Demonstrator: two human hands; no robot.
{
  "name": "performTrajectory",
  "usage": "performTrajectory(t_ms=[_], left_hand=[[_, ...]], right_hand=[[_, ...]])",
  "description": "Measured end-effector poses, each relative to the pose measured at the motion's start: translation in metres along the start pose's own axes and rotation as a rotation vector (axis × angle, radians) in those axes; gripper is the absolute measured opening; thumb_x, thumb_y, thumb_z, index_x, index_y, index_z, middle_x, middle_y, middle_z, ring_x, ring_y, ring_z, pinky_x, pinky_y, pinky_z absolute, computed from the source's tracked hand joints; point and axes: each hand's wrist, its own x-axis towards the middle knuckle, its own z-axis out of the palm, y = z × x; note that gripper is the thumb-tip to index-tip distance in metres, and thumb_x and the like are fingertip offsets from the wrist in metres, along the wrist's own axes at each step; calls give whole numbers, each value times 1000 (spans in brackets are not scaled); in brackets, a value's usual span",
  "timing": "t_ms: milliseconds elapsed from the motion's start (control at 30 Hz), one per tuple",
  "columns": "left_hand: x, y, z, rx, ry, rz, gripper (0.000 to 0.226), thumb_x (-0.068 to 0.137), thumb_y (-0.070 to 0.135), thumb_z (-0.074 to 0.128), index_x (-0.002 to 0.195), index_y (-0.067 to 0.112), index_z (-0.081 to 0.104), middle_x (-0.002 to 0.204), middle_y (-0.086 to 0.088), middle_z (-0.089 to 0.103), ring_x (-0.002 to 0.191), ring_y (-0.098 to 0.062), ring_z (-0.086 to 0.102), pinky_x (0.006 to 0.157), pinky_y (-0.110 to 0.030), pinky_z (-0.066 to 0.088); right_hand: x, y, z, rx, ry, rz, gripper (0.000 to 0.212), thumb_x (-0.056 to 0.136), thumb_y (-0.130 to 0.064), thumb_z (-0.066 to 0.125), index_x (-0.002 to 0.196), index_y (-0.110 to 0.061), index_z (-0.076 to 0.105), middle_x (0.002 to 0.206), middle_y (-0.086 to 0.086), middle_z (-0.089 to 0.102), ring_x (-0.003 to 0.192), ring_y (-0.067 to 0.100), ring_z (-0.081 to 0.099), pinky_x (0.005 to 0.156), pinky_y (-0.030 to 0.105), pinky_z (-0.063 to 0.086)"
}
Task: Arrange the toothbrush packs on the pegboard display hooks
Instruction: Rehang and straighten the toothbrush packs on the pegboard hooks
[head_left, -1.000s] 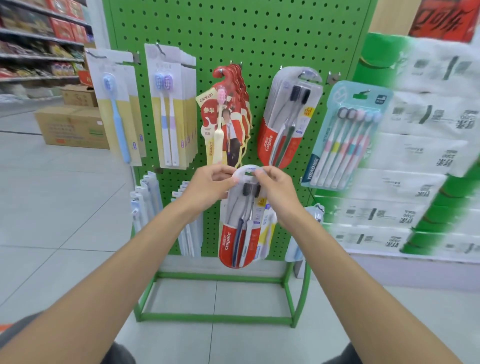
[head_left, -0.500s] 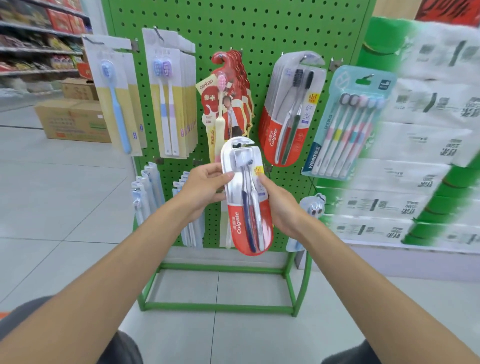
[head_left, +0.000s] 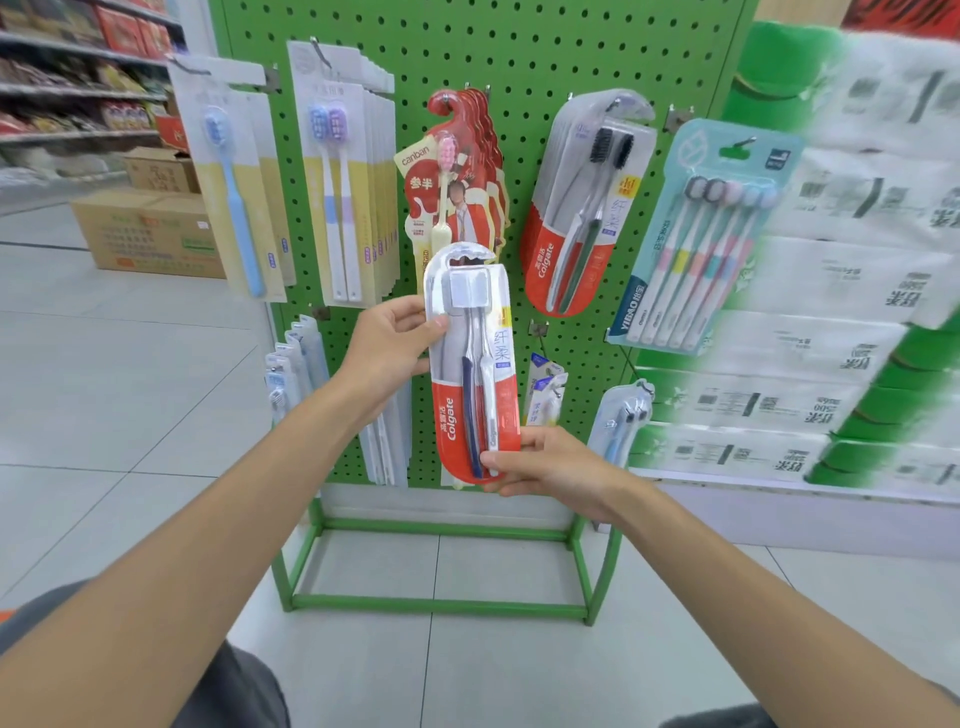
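Note:
A red and clear Colgate toothbrush pack (head_left: 475, 364) is held upright in front of the green pegboard (head_left: 519, 47). My left hand (head_left: 387, 353) grips its left edge near the middle, and my right hand (head_left: 545, 465) pinches its lower right corner. On the upper hooks hang a blue single-brush pack (head_left: 234, 176), a stack of two-brush packs (head_left: 343, 176), red canban packs (head_left: 462, 171), more Colgate packs (head_left: 587, 202) and a multi-brush pack (head_left: 701, 239). A bare hook (head_left: 540, 332) sticks out just right of the held pack.
Lower hooks carry slim packs at the left (head_left: 291, 364), a small pack (head_left: 545, 389) and a clear pack (head_left: 623, 421). Stacked tissue bundles (head_left: 831, 312) stand at the right. Cardboard boxes (head_left: 145, 228) sit on the tiled floor at the left.
The Colgate pack came off the lower hook and rose in front of the board. My right hand slid from its top down to its bottom corner.

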Motion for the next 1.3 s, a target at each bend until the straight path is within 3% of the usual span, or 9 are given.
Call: performTrajectory(t_ms=[200, 300, 400, 533, 600, 700, 833, 1000, 1300], left_hand=[[-10, 4, 11, 168, -123, 25, 31, 104, 39, 39, 120, 25, 62, 104, 17, 70, 88, 9, 66, 72, -13, 53], [-17, 9, 14, 261, -182, 72, 31, 92, 54, 48, 112, 32, 57, 98, 19, 65, 85, 9, 64, 66, -9, 48], [-15, 6, 15, 296, -157, 48, 34, 82, 54, 62, 106, 31, 54, 103, 10, 62, 94, -3, 62, 78, -24, 54], [-10, -1, 15, 106, -226, -124, 50, 92, 35, 66, 135, 18, 47, 133, -5, 55, 103, -14, 68, 78, -37, 61], [-8, -4, 15, 94, -223, -99, 41, 99, 26, 55, 138, 20, 46, 137, -4, 55, 106, -18, 67, 73, -32, 61], [-8, -3, 14, 66, -195, -86, 31, 104, 20, 42, 134, 21, 51, 119, 0, 68, 101, -15, 70, 74, -33, 60], [-7, -1, 8, -54, -168, -142, 28, 106, 20, 40, 121, 11, 62, 111, -9, 73, 97, -23, 72, 84, -41, 58], [-10, -5, 12, -121, -233, -195, 30, 106, 18, 39, 123, 9, 62, 113, -10, 72, 99, -22, 72, 76, -31, 60], [-8, -9, 14, -104, -305, -250, 34, 106, 25, 39, 127, 8, 59, 114, -11, 72, 106, -29, 69, 92, -45, 55]], right_hand=[[-6, -1, 10, -129, 143, -147, 31, 86, -10, 72, 114, -17, 62, 91, 3, 76, 80, 15, 74, 71, 25, 57], [-7, 1, 15, -414, 307, -317, 38, 85, -17, 70, 118, -31, 57, 87, -5, 73, 75, 14, 70, 66, 32, 57], [-8, -1, 18, -665, 292, -395, 64, 88, -17, 55, 142, -41, 32, 86, -11, 63, 71, 6, 59, 66, 27, 51], [-5, 1, 28, -611, 185, -360, 84, 94, -9, 43, 154, -41, -7, 157, -7, 29, 139, 7, 33, 112, 29, 33], [-4, 2, 30, -558, 179, -333, 82, 98, -21, 51, 155, -38, -5, 157, -8, 25, 141, 8, 27, 114, 28, 27], [-5, -4, 29, -327, 156, -297, 93, 89, -28, 71, 147, -48, 1, 138, -19, 46, 122, 0, 49, 101, 15, 40], [7, -1, 22, -145, 176, -232, 117, 77, -27, 82, 154, -37, -5, 117, -10, 70, 104, 9, 68, 96, 44, 54], [10, -4, 23, -170, 138, -202, 83, 78, -12, 81, 143, -28, 32, 115, -9, 68, 103, 5, 67, 87, 27, 56], [14, -29, 1, -63, 157, -174, 72, 81, -6, 77, 138, -27, 38, 123, 4, 66, 103, 14, 68, 79, 27, 58]])
